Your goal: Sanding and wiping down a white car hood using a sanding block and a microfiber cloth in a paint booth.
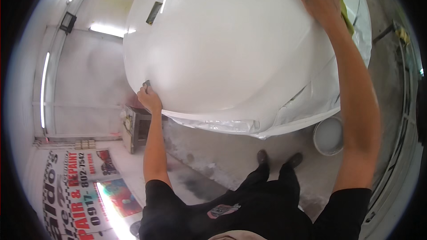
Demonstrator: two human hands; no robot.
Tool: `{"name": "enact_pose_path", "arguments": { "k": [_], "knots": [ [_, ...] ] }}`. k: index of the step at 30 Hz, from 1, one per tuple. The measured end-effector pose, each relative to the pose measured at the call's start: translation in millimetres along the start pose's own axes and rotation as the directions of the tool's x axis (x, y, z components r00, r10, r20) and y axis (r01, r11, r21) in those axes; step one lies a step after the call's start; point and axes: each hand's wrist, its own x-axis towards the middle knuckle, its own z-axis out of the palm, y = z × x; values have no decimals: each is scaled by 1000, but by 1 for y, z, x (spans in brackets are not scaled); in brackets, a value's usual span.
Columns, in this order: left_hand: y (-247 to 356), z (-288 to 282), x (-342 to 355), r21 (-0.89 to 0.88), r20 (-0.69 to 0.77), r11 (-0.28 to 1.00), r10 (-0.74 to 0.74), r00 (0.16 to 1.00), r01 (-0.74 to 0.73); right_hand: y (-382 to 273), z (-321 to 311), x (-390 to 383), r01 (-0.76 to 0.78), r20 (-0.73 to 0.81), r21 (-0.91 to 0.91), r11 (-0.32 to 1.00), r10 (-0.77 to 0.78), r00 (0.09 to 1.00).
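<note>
A large white, glossy curved panel [222, 49] fills the upper middle, with crinkled plastic sheeting [293, 98] along its lower and right edges. My left hand [149, 96] is at the panel's lower left edge, fingers closed on a small dark object [147, 85] that I cannot make out. My right hand [318, 0] lies over a yellow-green cloth [345, 13] on the panel's upper right, its fingers curled onto the cloth. A small dark rectangular patch [154, 13] sits on the panel's upper left.
A bucket of pale liquid [328, 134] stands on the concrete floor [213, 151] below the right edge, near my feet. A boxy stand [135, 130] is beside the panel's lower left. Light strips and printed banners [75, 182] line the left wall; rails and a stand [382, 35] are at the right.
</note>
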Motion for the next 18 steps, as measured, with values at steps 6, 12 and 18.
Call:
{"name": "enact_pose_path", "arguments": {
  "k": [6, 12, 18],
  "knots": [
    [8, -5, 2, -3, -28, 998, -59, 998, 59, -17, 7, 5, 101, -77, -269, 958, -126, 989],
    [-10, -18, 5, -39, -45, 992, -123, 991, 121, -63, 2, 10, 352, 100, -222, 909, -338, 936],
    [8, 0, 6, -199, 12, 966, -166, 986, 166, 41, 4, 27, 86, 186, -328, 941, -24, 982]
  ]
}}
